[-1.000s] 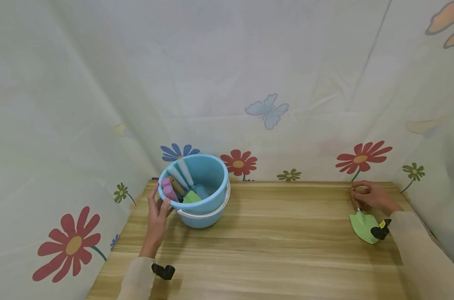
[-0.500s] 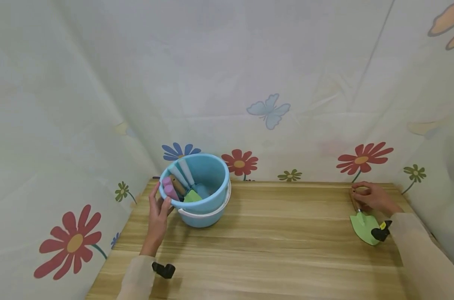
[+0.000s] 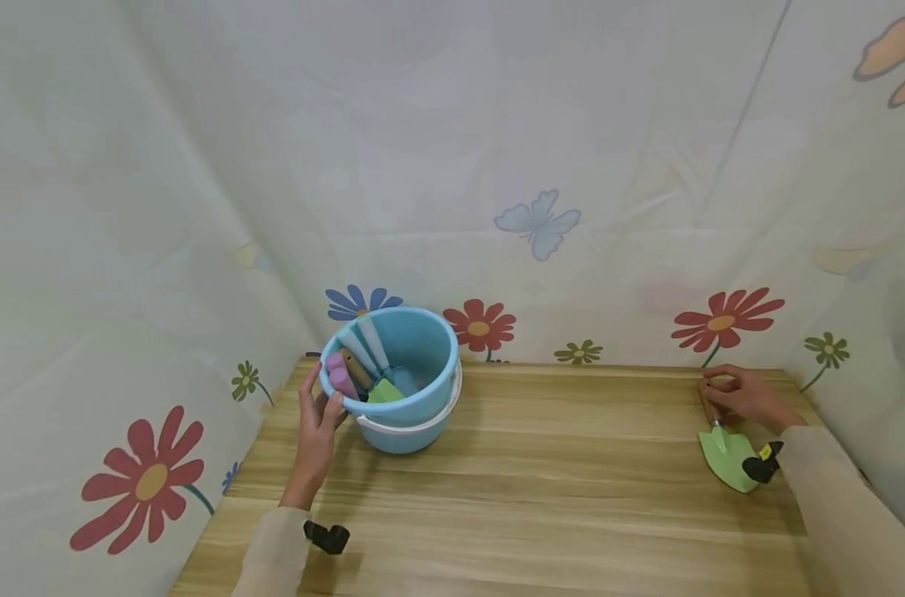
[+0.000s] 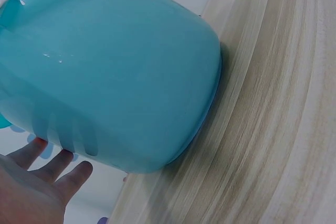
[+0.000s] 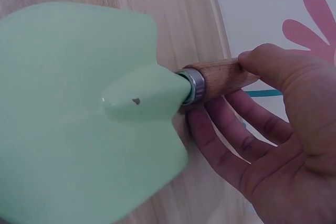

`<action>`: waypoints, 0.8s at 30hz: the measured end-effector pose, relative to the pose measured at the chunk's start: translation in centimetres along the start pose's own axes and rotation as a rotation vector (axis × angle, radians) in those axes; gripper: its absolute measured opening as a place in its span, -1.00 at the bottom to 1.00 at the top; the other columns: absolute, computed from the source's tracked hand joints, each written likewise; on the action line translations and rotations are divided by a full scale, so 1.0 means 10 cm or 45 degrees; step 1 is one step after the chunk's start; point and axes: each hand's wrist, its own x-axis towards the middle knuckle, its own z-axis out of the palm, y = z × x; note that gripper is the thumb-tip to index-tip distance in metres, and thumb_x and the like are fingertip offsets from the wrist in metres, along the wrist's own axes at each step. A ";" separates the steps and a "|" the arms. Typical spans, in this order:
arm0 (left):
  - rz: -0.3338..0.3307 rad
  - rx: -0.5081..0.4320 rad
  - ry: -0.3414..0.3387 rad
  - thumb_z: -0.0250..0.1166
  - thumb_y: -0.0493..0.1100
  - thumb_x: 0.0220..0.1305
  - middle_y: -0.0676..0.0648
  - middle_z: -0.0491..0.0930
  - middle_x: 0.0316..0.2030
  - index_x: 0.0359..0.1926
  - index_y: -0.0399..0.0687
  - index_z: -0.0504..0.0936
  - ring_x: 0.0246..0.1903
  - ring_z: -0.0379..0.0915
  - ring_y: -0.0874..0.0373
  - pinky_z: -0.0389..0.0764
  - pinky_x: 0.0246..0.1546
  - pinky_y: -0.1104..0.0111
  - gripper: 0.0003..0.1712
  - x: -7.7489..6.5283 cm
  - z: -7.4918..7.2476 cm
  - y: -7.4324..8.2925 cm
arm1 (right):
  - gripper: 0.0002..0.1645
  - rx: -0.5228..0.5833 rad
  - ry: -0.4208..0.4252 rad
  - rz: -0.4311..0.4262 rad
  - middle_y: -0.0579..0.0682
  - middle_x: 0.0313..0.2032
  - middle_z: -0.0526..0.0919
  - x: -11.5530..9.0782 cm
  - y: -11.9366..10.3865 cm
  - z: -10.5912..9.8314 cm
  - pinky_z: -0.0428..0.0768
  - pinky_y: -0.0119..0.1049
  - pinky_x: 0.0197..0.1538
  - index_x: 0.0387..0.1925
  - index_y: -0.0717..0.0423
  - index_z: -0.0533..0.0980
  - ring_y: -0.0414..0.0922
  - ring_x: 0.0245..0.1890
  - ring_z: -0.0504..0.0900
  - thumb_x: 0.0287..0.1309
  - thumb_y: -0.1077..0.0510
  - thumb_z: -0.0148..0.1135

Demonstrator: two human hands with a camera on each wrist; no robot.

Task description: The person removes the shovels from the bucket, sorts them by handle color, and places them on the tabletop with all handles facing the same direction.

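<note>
A light blue bucket (image 3: 422, 408) stands at the left back of the wooden table. Handles stick up inside it: light blue handles (image 3: 362, 344), purple handles (image 3: 340, 377) and a wooden one (image 3: 357, 370) above a green blade (image 3: 385, 391). My left hand (image 3: 318, 439) rests against the near left side, thumb and forefinger at the rim. In the left wrist view, spread fingertips (image 4: 68, 174) touch the wall. At the far right, my right hand (image 3: 746, 394) pinches the wooden handle (image 5: 223, 77) of a hand trowel (image 3: 727, 456); its broad green blade points toward me.
The bucket's white carrying handle (image 3: 403, 429) hangs down in front. A pale curtain (image 3: 594, 124) printed with flowers and butterflies hangs behind and beside the table (image 3: 557, 497). Both wrists carry small black cameras, one (image 3: 327, 538) showing below the left hand.
The head view has shifted slightly. Both hands, the bucket and the trowel keep their places on the table.
</note>
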 end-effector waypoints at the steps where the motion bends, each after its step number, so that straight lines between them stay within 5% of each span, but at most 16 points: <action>1: 0.001 -0.003 0.001 -0.03 -0.03 0.64 -0.01 0.03 0.57 0.62 0.33 -0.07 0.51 0.05 -0.12 0.36 0.29 -0.23 -0.31 0.00 0.00 0.00 | -0.33 0.001 -0.007 0.002 0.49 0.02 0.58 0.00 0.00 -0.01 0.76 -0.09 -0.20 0.34 0.41 0.29 0.00 -0.25 0.68 0.47 0.02 0.21; 24: 0.018 -0.002 -0.010 -0.03 -0.02 0.65 0.00 0.05 0.56 0.62 0.34 -0.06 0.49 0.09 -0.07 0.37 0.30 -0.21 -0.32 0.01 -0.01 -0.01 | -0.29 -0.013 -0.077 -0.083 0.56 0.06 0.48 -0.13 -0.19 -0.28 0.76 0.01 -0.20 0.43 0.44 0.15 0.15 -0.15 0.70 0.48 0.16 0.19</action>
